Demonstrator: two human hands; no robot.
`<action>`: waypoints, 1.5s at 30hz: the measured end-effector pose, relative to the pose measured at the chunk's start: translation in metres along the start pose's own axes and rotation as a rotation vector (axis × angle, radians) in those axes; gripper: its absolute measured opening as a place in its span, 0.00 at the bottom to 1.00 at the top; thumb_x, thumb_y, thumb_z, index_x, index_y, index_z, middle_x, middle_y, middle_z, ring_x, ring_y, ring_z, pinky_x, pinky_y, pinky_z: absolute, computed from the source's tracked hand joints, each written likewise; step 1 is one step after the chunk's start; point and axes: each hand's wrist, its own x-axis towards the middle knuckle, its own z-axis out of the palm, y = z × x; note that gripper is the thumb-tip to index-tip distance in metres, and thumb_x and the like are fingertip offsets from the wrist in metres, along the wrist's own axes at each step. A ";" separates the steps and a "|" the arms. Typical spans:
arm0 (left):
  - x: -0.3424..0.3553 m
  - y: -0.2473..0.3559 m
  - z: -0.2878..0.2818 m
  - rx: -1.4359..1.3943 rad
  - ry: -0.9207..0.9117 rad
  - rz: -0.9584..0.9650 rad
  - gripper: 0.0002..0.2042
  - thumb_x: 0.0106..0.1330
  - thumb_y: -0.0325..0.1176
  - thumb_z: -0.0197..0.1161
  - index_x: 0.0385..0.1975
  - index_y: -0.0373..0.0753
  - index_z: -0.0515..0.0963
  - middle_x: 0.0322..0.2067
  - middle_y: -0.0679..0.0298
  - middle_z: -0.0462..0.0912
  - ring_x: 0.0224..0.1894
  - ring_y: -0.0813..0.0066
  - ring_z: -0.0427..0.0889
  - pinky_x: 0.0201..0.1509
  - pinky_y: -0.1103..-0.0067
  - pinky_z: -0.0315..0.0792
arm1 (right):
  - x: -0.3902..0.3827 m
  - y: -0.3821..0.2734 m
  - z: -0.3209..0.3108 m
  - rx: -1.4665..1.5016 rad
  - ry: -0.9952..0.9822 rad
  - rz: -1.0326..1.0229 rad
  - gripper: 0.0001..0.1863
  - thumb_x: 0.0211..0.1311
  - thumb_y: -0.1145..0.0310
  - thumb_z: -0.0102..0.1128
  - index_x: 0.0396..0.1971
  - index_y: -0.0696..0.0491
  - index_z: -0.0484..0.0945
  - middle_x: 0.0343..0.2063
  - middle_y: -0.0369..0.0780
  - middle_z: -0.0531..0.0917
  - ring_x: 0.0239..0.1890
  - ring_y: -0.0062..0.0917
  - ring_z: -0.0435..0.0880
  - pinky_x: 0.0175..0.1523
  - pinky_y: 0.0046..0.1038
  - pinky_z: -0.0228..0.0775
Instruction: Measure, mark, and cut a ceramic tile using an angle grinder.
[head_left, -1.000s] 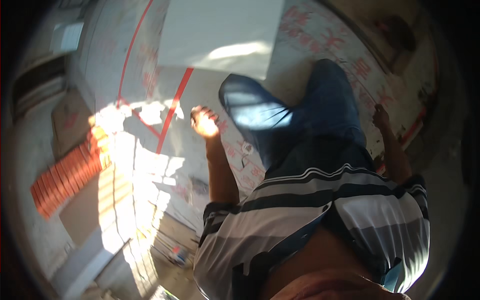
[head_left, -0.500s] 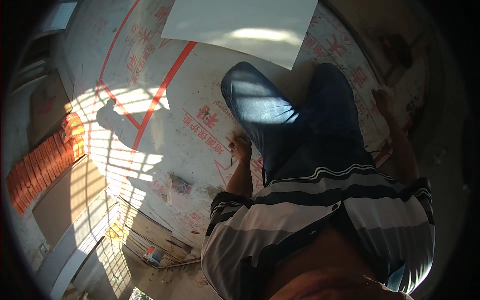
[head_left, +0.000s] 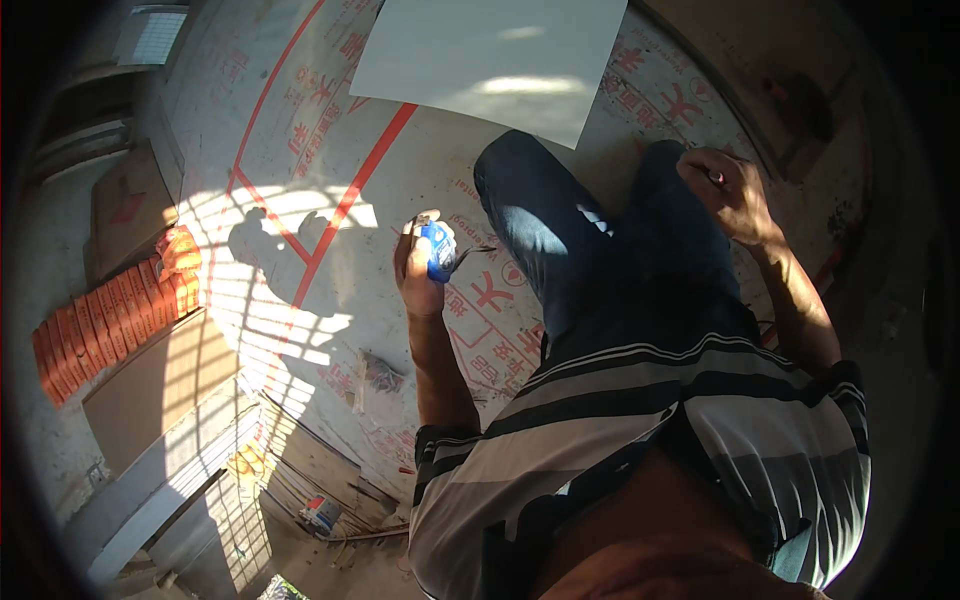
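Observation:
My left hand [head_left: 416,268], raised over the printed floor covering, is closed around a blue tape measure [head_left: 440,251] with a dark strap hanging off its side. Beside my right knee, my right hand [head_left: 738,195] is curled shut on a slim pen-like stick [head_left: 716,178]; only its reddish-dark end pokes out of the fist. Beyond my knees lies a large pale sheet [head_left: 480,60], one corner pointing toward me between my legs. The white floor covering [head_left: 410,170] with red lines and lettering spreads under the sheet and around me.
At left stand a row of orange packs [head_left: 115,320], a brown cardboard box [head_left: 128,210] and brown boards [head_left: 150,385]. Thin strips [head_left: 300,485] lie lower left near a clear plastic bag [head_left: 378,378]. A dark object [head_left: 800,105] sits far right. Window-grid sunlight falls at left.
My left hand has risen from the floor beside my thigh, moving left and forward with the tape measure now visible. My right hand has come in from the right to my knee.

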 end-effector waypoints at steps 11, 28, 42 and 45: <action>-0.004 0.002 0.253 0.513 -0.783 0.202 0.32 0.51 0.22 0.58 0.57 0.33 0.53 0.42 0.52 0.73 0.44 0.66 0.75 0.51 0.75 0.68 | -0.024 -0.012 -0.018 0.196 -0.121 -0.005 0.12 0.56 0.63 0.58 0.31 0.58 0.75 0.26 0.46 0.79 0.32 0.38 0.78 0.37 0.35 0.69; 0.084 -0.039 0.347 1.605 -0.879 0.403 0.16 0.60 0.39 0.54 0.43 0.37 0.76 0.39 0.44 0.78 0.43 0.46 0.76 0.46 0.63 0.69 | -0.197 0.234 -0.214 0.802 1.135 0.773 0.20 0.57 0.50 0.56 0.18 0.50 0.68 0.11 0.32 0.66 0.08 0.16 0.60 0.11 0.25 0.53; 0.131 -0.115 0.607 2.039 -0.993 0.364 0.15 0.58 0.40 0.54 0.41 0.41 0.78 0.37 0.50 0.80 0.43 0.51 0.78 0.45 0.63 0.71 | -0.244 0.522 -0.074 -0.251 0.412 0.826 0.24 0.58 0.52 0.54 0.22 0.61 0.79 0.18 0.44 0.79 0.17 0.33 0.77 0.31 0.36 0.70; 0.145 -0.149 0.682 2.090 -1.079 0.355 0.15 0.58 0.40 0.53 0.41 0.42 0.78 0.37 0.50 0.80 0.42 0.51 0.78 0.44 0.63 0.72 | -0.225 0.535 -0.090 0.204 0.346 1.173 0.20 0.53 0.55 0.58 0.26 0.61 0.80 0.22 0.47 0.81 0.23 0.37 0.80 0.36 0.35 0.72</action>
